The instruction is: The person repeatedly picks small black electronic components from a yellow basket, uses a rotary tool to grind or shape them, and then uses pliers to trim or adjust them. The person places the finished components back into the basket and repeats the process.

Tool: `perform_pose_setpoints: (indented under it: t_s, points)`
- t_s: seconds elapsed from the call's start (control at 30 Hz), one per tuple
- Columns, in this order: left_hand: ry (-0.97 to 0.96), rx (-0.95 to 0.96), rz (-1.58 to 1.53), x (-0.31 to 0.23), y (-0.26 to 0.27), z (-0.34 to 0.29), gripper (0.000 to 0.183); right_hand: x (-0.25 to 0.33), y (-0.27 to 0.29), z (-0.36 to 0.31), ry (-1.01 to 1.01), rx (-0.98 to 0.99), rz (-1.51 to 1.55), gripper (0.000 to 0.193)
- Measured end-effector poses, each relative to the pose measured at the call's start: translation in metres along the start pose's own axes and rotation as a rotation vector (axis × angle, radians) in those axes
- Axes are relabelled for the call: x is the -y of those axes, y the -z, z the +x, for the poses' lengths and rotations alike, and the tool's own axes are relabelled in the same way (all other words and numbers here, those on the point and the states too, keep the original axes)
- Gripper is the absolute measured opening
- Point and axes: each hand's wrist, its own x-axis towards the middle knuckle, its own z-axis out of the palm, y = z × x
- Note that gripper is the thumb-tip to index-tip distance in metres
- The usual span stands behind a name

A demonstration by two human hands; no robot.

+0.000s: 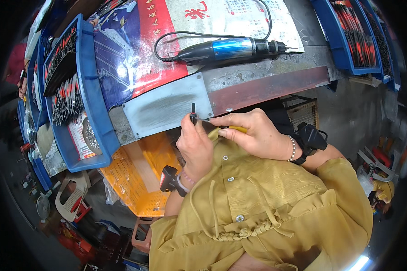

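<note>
Head view: left hand (pixel 194 147) pinches small black tool (pixel 193 113) upright; right hand (pixel 253 133) grips yellow-handled piece (pixel 233 129), axis horizontal, tip meeting tool.

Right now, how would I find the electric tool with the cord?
Look at the long gray workbench above the hands. On the red and white poster lies the electric tool, alone. It has a shiny blue middle, black ends and a black cord looping behind it.

I have one view only, from the head camera: it looks steeply down over the chest onto the tabletop (pixel 262 74) edge, close in, its fisheye bending straight lines and darkening the rim.
</note>
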Motion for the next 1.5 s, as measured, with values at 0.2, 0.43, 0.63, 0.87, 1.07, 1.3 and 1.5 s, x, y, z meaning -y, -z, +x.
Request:
perform_pose_setpoints:
  t_s: [0.2, 0.43, 0.63, 0.87, 1.07, 1.3, 1.5]
  points:
    - [-0.023, -0.034, 0.052, 0.001, -0.006, -0.003, 0.021, -0.005, 0.006, 0.002, -0.679, 0.129, 0.816, 0.022]
    - [0.391, 0.234, -0.762, -0.003, 0.019, 0.009, 0.008, 0.026, 0.017, 0.000, 0.233, 0.072, -0.203, 0.035]
    - [0.609, 0.324, -1.031, -0.013, 0.040, 0.012, 0.012, 0.033, 0.020, -0.007, 0.324, 0.036, -0.342, 0.040]
    - [0.620, 0.328, -1.023, -0.020, 0.040, 0.014, 0.012, 0.029, 0.020, -0.010, 0.255, 0.076, -0.307, 0.042]
    - [0.591, 0.327, -1.020, -0.017, 0.037, 0.013, 0.011, 0.029, 0.021, -0.008, 0.226, 0.079, -0.291, 0.040]
    - [0.342, 0.232, -0.604, -0.012, 0.026, 0.007, 0.011, 0.028, 0.028, 0.001, -0.273, 0.092, 0.293, 0.027]
    - [0.311, 0.216, -0.552, -0.013, 0.029, 0.008, 0.011, 0.030, 0.017, -0.005, 0.394, 0.052, -0.748, 0.038]
